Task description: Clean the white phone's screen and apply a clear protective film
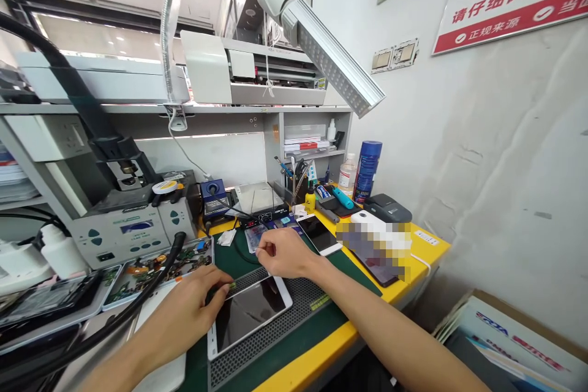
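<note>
One white tablet (250, 315) lies screen up on the grey perforated mat (298, 311); perhaps it is best kept flat, with only light pressure. The left hand (202, 295), fingers and thumb curled, is at its far left corner, while the right hand (285, 251), wrist bent, hangs near its far right corner, fingers folded inward; whether either grips something cannot be told

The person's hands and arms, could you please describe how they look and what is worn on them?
The left hand and right hand are bare, without gloves. The left forearm and right forearm show no sleeve, watch or bracelet where visible. No ring can be seen, though some fingers are partly hidden.
</note>
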The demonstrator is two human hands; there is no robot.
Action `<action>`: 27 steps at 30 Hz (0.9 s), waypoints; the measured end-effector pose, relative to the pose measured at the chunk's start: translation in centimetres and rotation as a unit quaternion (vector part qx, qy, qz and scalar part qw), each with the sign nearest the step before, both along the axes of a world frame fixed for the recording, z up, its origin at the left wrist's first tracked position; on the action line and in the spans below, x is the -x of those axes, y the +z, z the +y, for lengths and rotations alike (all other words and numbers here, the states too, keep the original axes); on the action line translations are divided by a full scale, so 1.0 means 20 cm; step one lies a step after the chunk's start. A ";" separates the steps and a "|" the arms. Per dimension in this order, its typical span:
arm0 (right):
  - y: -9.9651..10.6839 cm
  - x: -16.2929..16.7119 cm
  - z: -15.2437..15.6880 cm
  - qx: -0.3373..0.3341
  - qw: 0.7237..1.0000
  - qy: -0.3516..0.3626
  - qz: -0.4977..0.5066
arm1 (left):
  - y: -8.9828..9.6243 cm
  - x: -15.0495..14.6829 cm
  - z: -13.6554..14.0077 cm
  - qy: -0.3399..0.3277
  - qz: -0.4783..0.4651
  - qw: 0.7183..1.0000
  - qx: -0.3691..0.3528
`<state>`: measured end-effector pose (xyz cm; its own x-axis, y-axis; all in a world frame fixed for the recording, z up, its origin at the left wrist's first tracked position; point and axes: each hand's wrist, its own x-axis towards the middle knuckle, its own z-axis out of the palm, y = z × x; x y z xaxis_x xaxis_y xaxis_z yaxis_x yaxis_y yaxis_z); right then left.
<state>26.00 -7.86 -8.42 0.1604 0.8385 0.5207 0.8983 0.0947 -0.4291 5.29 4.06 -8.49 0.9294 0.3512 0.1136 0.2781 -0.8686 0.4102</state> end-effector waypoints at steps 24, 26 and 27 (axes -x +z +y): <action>0.00 0.00 0.00 0.019 1.000 -0.011 -0.008 | -0.01 0.08 0.00 0.021 0.067 0.997 0.021; 0.00 0.01 0.00 0.020 1.000 -0.011 -0.006 | -0.01 0.09 -0.01 0.015 0.060 0.998 0.018; 0.00 0.01 0.00 0.020 1.000 -0.011 -0.004 | -0.01 0.09 -0.01 0.010 0.055 0.998 0.016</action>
